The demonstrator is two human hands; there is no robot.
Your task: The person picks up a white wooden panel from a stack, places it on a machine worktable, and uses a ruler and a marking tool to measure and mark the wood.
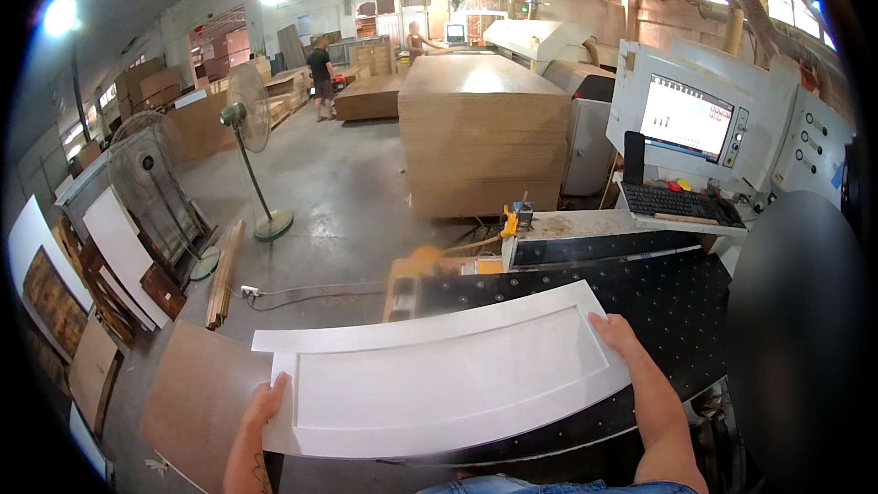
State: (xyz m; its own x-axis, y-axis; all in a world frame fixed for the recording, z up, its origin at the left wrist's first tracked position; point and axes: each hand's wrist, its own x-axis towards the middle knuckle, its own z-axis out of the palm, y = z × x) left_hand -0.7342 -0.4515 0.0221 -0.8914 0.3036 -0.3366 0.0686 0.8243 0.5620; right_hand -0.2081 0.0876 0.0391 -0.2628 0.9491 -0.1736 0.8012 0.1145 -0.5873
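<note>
A long white panel door [448, 375] with a recessed middle and a raised frame spans the space in front of me. My left hand [266, 400] grips its left end, thumb on the upper face and fingers hidden beneath. At the right end my right hand [615, 334] holds the edge the same way. Under and behind the panel lies a black machine table [663, 302] dotted with small metal balls. Whether the panel touches that table I cannot tell.
Right of me stands a control console with a screen [688, 117] and a keyboard [681, 204]. A tall board stack [485, 142] rises ahead. Standing fans [251, 142] and leaning boards [119, 256] are at left, with a brown sheet [206, 393] beside my left arm. Two people work far off.
</note>
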